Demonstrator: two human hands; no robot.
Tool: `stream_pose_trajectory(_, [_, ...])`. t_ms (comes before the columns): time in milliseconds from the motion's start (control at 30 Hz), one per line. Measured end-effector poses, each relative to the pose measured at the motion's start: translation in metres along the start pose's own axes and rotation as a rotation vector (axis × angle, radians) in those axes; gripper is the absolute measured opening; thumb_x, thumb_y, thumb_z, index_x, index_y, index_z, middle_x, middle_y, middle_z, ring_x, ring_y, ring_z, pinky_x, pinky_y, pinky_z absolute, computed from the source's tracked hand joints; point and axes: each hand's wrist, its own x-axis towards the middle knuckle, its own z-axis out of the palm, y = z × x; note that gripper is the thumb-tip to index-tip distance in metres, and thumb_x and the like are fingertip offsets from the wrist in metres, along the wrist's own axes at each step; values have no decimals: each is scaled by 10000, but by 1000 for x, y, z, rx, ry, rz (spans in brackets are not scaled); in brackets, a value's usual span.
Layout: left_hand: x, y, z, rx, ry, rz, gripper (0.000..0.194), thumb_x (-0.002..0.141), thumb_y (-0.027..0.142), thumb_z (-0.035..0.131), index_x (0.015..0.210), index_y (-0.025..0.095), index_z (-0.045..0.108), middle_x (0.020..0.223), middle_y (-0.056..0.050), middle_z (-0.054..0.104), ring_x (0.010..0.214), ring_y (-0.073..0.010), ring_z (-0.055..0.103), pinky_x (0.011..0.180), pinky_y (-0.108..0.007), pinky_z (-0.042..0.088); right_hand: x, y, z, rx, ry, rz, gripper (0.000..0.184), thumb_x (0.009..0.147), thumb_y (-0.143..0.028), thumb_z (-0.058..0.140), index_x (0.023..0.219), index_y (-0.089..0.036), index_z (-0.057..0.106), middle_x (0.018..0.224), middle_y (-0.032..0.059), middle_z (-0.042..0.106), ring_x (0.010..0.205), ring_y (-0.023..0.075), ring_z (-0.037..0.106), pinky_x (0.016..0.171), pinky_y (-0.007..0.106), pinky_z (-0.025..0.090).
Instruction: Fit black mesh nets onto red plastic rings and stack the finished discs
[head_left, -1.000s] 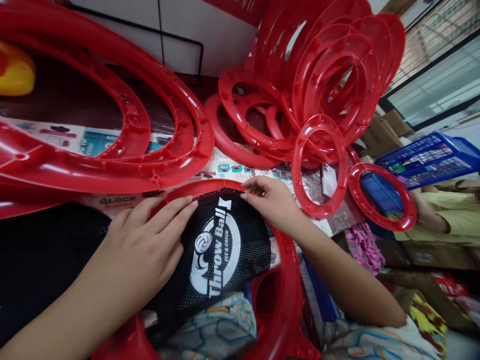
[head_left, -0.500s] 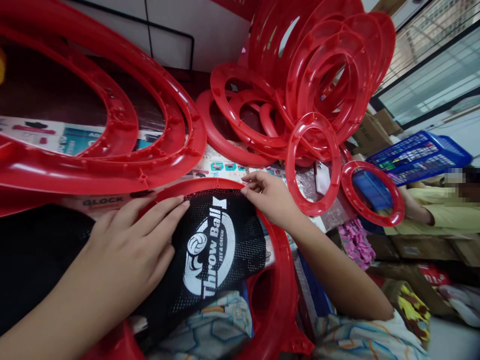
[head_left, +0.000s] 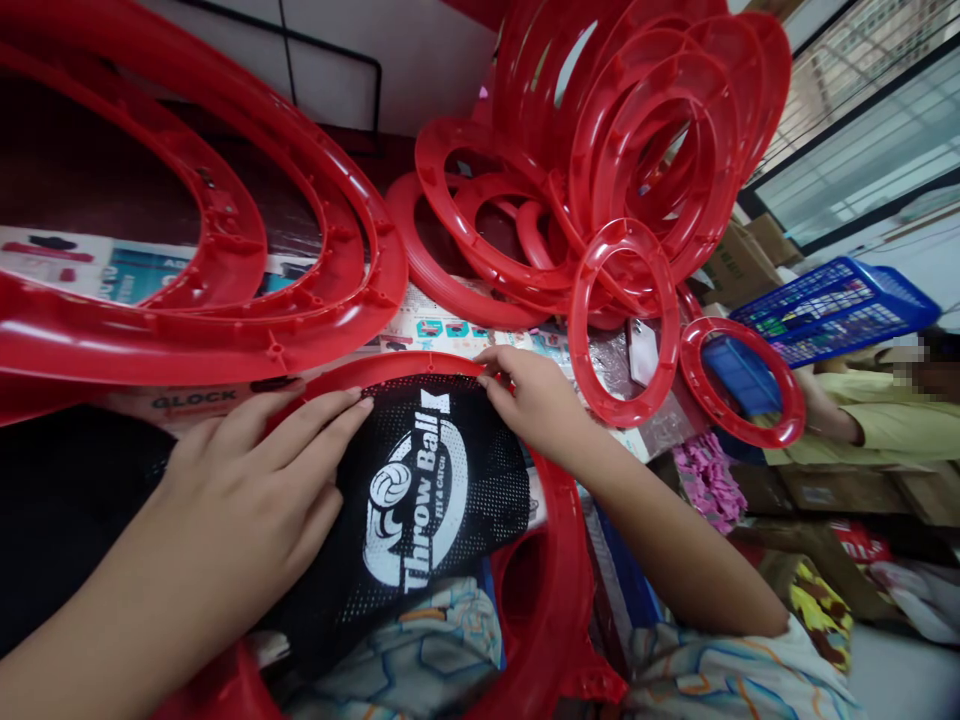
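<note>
A piece of black mesh fabric (head_left: 495, 490) with a white "Throw Ball" print lies across a red plastic ring (head_left: 559, 540) close to my body. Over the fabric's left part rests my left hand (head_left: 259, 490), fingers stretched out and fingertips near the ring's far rim. At that rim, my right hand (head_left: 529, 400) pinches the upper right edge of the mesh between thumb and fingers. The fabric's lower end hangs towards my patterned clothing. More black fabric (head_left: 67, 510) spreads out on the left, partly behind my left forearm.
Large red rings (head_left: 330, 340) lie at the left, and several more red rings (head_left: 652, 160) are heaped at the back. A co-worker's arm (head_left: 829, 405) reaches in at the right, near a small red ring (head_left: 787, 420) and a blue basket (head_left: 840, 305). Pink pieces (head_left: 709, 480) sit below.
The view has shifted slightly. Both hands stay at almost the same places on the mesh and the ring; nothing has been let go.
</note>
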Motion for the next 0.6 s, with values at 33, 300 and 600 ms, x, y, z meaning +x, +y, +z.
stream_pose_trajectory(33, [0, 0, 0, 1, -1, 0, 457, 872, 143, 440, 1323, 115, 512, 1298, -136, 607, 1098, -373, 493, 794, -502, 441, -1, 0, 0, 1, 6, -9, 179, 880, -148, 537, 1023, -172, 641, 924, 68, 699, 837, 182, 617, 777, 314, 447])
stream_pose_trajectory(300, [0, 1, 0, 7, -3, 4, 464, 871, 153, 440, 1326, 107, 517, 1295, -144, 608, 1090, -380, 503, 789, -509, 451, -3, 1, -1, 140, 22, 74, 187, 852, -144, 560, 1020, -163, 639, 841, 35, 694, 737, 147, 619, 679, 264, 444])
stream_pose_trajectory(600, [-2, 0, -2, -2, -58, -19, 497, 872, 167, 419, 1355, 99, 511, 1361, -139, 577, 1146, -402, 513, 842, -544, 468, -2, -1, 4, -82, 7, 24, 247, 867, -136, 518, 1088, -156, 625, 868, 70, 695, 803, 193, 611, 741, 312, 442])
